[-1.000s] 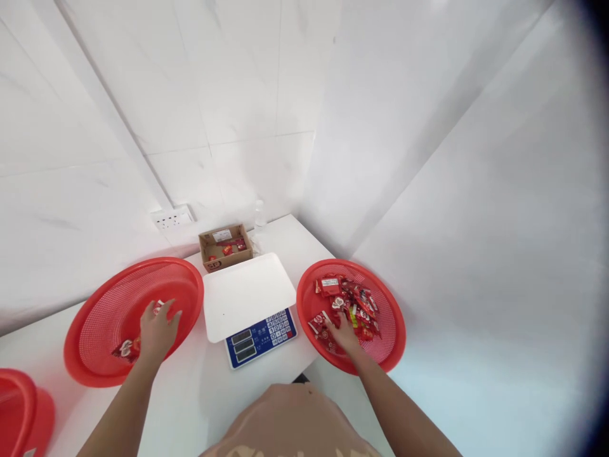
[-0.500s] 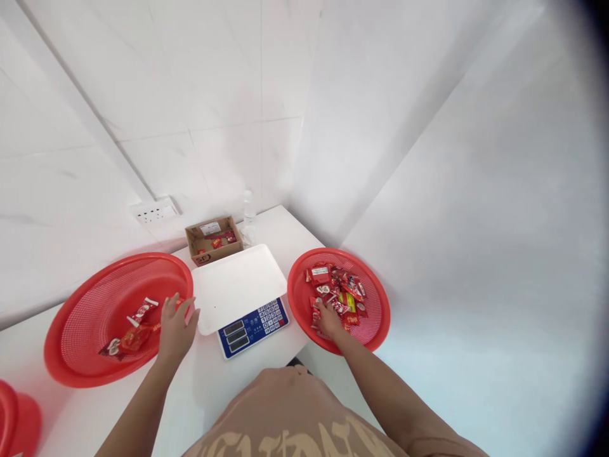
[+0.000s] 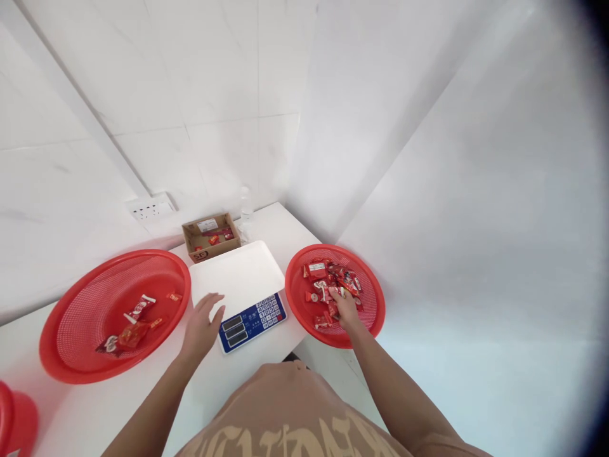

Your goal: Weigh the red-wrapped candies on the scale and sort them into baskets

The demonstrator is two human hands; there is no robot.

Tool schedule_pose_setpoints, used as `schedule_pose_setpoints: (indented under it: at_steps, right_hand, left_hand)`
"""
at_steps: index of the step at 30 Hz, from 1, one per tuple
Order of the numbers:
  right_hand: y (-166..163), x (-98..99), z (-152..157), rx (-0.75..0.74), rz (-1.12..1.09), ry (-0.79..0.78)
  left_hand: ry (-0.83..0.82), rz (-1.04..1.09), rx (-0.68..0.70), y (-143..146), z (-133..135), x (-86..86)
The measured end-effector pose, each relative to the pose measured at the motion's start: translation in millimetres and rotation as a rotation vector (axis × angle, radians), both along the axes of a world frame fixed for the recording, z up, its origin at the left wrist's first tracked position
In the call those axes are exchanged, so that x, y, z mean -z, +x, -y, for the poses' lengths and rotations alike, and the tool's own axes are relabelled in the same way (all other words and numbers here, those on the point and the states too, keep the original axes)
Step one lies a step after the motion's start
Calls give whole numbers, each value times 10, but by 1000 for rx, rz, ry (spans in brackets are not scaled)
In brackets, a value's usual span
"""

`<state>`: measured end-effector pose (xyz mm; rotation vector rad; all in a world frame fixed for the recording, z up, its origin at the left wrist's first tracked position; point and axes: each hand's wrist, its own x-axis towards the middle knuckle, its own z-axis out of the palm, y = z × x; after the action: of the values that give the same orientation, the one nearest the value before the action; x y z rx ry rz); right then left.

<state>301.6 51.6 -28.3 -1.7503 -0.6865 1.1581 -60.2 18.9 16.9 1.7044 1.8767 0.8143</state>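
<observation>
My left hand [image 3: 202,327] is held open, fingers apart and with nothing in them, over the near left edge of the electronic scale [image 3: 254,324] with its white weighing tray [image 3: 238,273]. To its left is a red mesh basket [image 3: 71,304] holding several wrapped candies, among them a red-and-white one [image 3: 139,308] and a small orange-red one [image 3: 174,296]. Inside the right red basket [image 3: 373,304], my right hand [image 3: 346,309] has its fingers closed on a wrapped candy [image 3: 334,292] in the pile. The fingers partly cover it. Other red packets [image 3: 316,271] lie around that hand.
Behind the scale stands an open cardboard box [image 3: 212,238] with a few red packets inside. A clear bottle [image 3: 245,206] is beside it. A red container [image 3: 16,419] shows at the lower left. White walls with a socket panel [image 3: 151,206] bound the table [image 3: 280,228].
My left hand has moved right, from the left basket to the scale; a small orange-red candy now shows where it was. My right hand has shifted up and right among the candies.
</observation>
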Motion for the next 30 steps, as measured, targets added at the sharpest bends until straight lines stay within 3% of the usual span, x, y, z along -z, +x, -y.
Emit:
schedule_pose_setpoints:
  at_steps: [2, 5, 8, 11, 16, 23, 30]
  right_hand:
    - [-161, -181, -30, 87, -240, 37]
    - [-524, -452, -40, 67, -478, 116]
    - [-934, -636, 27, 33, -558, 239]
    - [-1224, -724, 131, -61, -554, 283]
    - [-1307, -812, 204, -144, -622, 268]
    - [-1243, -867, 147, -90, -789, 204]
    - [-1193, -893, 119, -134, -777, 178]
  left_hand:
    - [-160, 183, 59, 228, 26, -36]
    - [-384, 558, 178, 649, 65, -133]
    - [-581, 946, 276, 1026, 87, -251]
    - [-624, 1190, 264, 1224, 79, -316]
    - [-622, 1258, 151, 1162, 46, -285]
    - [-645, 1266, 170, 966, 35, -296]
    - [-647, 1341, 134, 870, 6, -294]
